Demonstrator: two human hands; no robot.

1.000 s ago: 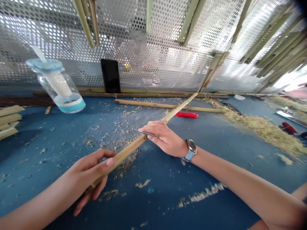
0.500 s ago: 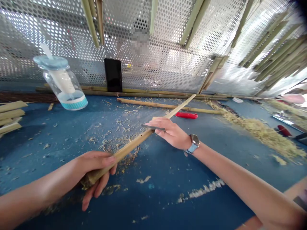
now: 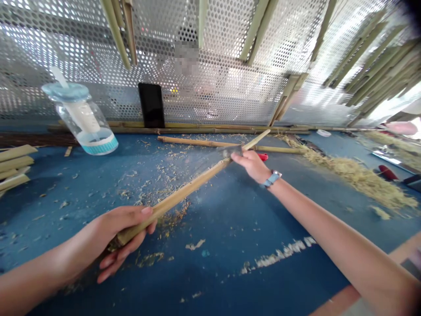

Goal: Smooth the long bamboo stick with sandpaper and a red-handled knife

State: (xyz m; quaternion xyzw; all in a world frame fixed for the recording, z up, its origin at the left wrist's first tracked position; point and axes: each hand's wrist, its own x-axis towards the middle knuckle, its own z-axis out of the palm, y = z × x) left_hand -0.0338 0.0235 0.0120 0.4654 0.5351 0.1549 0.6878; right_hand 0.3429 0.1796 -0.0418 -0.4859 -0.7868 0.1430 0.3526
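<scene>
A long split bamboo strip (image 3: 186,189) runs slantwise over the blue table, from lower left to upper right. My left hand (image 3: 123,230) is closed around its near end, thumb on top and fingers beneath. Toward the far end, my right hand (image 3: 252,164), with a watch (image 3: 272,177) on its wrist, grips a thin flat metal scraper blade (image 3: 226,152), blurred, that lies across the strip's upper face. Part of the strip is hidden behind the blade and fingers. A red object (image 3: 263,156) shows just behind my right hand, mostly covered.
Shavings (image 3: 358,173) are heaped at the right, and a bamboo stick (image 3: 197,142) lies behind the strip. A jar-like cup with a straw (image 3: 94,127) and a phone (image 3: 151,107) stand by the perforated metal screen (image 3: 226,94). Bamboo pieces (image 3: 15,164) are stacked at left.
My right hand and the blade have slid away from me along the strip, toward its far end, now covering much of the red object. My left hand keeps its hold.
</scene>
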